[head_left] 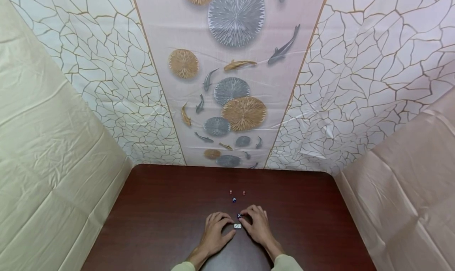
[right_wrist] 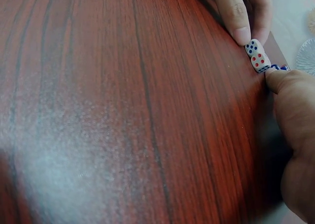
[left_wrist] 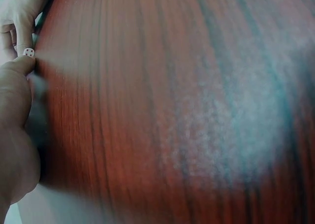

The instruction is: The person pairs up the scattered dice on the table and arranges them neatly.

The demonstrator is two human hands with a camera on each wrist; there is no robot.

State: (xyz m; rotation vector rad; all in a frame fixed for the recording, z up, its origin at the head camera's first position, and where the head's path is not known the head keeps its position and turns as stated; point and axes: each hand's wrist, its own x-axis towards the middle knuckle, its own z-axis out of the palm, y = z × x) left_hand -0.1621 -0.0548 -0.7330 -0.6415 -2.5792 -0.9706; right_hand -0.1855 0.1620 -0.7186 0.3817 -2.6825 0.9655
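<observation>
Two white dice [head_left: 237, 226] lie side by side on the dark red-brown table. My left hand [head_left: 214, 232] pinches the left one at its outer end, thumb in front and index finger behind. In the right wrist view, the white die by the left thumb has blue pips [right_wrist: 252, 48], and its neighbour shows red pips [right_wrist: 258, 60]. Just beyond this pair, my right hand [head_left: 258, 226] pinches a dark blue die [head_left: 239, 215] between thumb and index finger. The right thumb [right_wrist: 281, 80] partly hides that blue die in its wrist view.
Farther back stands another blue die [head_left: 234, 200]. Behind it are two small red dice [head_left: 230, 192], [head_left: 243, 192] set apart from each other. The table [head_left: 160, 196] meets a patterned cloth wall at the back and plain beige cloth [head_left: 53, 164] on both sides.
</observation>
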